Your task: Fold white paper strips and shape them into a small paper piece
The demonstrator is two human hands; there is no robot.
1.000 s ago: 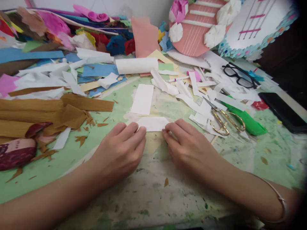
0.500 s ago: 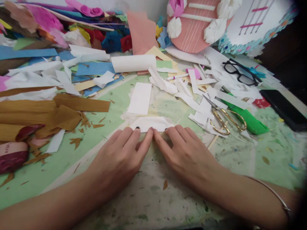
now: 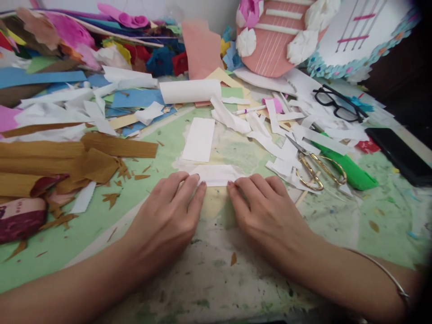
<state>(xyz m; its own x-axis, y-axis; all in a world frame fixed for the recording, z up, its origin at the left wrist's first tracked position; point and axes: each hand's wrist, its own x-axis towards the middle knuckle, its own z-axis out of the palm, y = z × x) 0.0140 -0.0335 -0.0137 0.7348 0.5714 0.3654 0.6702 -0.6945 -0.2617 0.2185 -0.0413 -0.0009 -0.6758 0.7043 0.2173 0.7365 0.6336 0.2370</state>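
A folded strip of white paper (image 3: 218,174) lies flat on the green, stained table covering in front of me. My left hand (image 3: 172,209) grips its left end, thumb at the near edge and fingers curled over the top. At the right end, my right hand (image 3: 265,207) holds it the same way, with its thumb on the near edge. A gap separates the two thumbs, and the strip's middle shows between them. Just beyond lies a white paper rectangle (image 3: 198,139). Fingertips under the paper, if any, are hidden.
Gold-handled scissors (image 3: 317,168) lie right of my right hand, among white paper scraps (image 3: 266,139). Glasses (image 3: 340,104) and a black phone (image 3: 400,155) are farther right. Brown crepe paper (image 3: 43,159) spreads at left. A white paper roll (image 3: 191,91) and a pink guitar-shaped craft (image 3: 270,49) stand behind.
My thumbs have slid apart along the strip's near edge, from its middle toward its two ends. The left hand shifted left and the right hand slightly right. The strip stays in place.
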